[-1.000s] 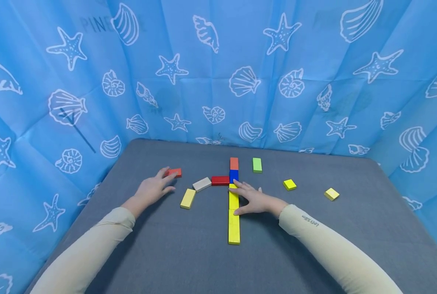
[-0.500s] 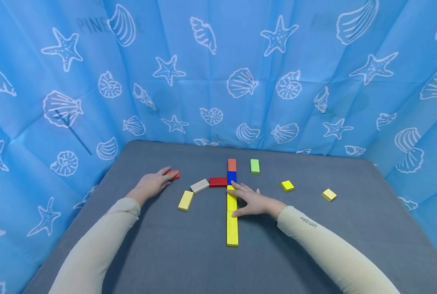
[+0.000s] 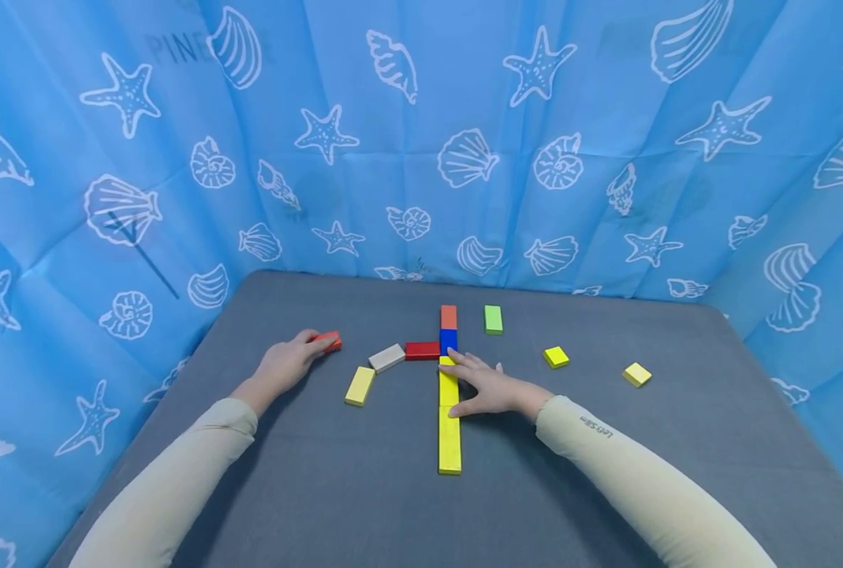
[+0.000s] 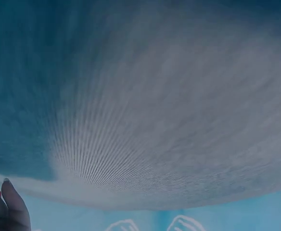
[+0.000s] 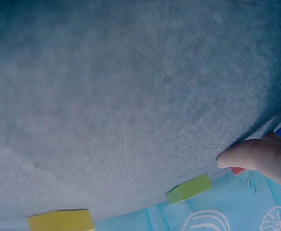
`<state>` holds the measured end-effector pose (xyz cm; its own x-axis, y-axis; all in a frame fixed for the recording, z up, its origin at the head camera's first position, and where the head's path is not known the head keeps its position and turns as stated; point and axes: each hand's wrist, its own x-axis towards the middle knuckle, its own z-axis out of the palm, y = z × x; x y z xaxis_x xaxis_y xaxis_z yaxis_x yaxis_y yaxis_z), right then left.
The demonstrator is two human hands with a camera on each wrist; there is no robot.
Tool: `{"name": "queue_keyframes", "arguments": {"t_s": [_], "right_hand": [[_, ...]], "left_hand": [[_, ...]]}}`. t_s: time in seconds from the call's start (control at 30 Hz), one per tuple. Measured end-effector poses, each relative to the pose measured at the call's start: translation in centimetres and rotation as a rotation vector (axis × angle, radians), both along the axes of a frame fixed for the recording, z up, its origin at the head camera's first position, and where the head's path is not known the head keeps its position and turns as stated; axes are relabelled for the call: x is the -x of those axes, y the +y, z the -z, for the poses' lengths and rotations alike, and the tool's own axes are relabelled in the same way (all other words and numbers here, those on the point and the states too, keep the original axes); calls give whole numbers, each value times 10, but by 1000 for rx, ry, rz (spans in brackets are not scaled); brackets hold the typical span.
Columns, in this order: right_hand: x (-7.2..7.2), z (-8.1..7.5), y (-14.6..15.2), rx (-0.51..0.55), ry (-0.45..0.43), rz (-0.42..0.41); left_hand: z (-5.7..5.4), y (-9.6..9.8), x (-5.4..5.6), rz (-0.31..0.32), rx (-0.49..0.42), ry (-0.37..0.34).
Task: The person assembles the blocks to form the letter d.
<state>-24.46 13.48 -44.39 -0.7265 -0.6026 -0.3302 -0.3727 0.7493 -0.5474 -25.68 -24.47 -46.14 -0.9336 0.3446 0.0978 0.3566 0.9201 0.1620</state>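
Well, an orange-red block [image 3: 332,336] within the left grip [image 3: 286,366]

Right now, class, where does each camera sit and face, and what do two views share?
Head: worn on the head, facing forward and down over the gray tabletop toward the shell-print curtain; left hand, right hand and both sleeves show.
Left wrist: on that wrist, facing across the tabletop to the curtain; fingers show at lower left.
Right wrist: on that wrist, facing likewise; one digit shows at right.
Head and right wrist share the green block.
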Motion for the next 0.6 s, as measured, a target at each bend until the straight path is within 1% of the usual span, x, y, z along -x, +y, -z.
{"name": "queue_keyframes", "arguments": {"t_s": [0.07, 0.17, 0.27, 0.37, 0.47, 0.53, 0.6], "right_hand": [[1, 0, 1, 0, 4, -1], [1, 1, 2, -4, 5, -1], [1, 1, 2, -5, 3, 0], [0, 0, 1, -4, -2, -3], [0, 0, 1, -3, -4, -6], [0, -1, 0, -4, -3, -7], [0, -1, 0, -5, -3, -8]], "left_hand": [[-3, 1, -9, -5, -25, 25], [-6, 2, -24, 6, -46, 36], [-10, 4, -40, 48, -57, 37], [-11, 7, -59, 127, -68, 67], [-10, 11, -75, 225, -85, 121], [-9, 14, -83, 287, -91, 153], [-7, 17, -90, 325, -98, 170]]}}
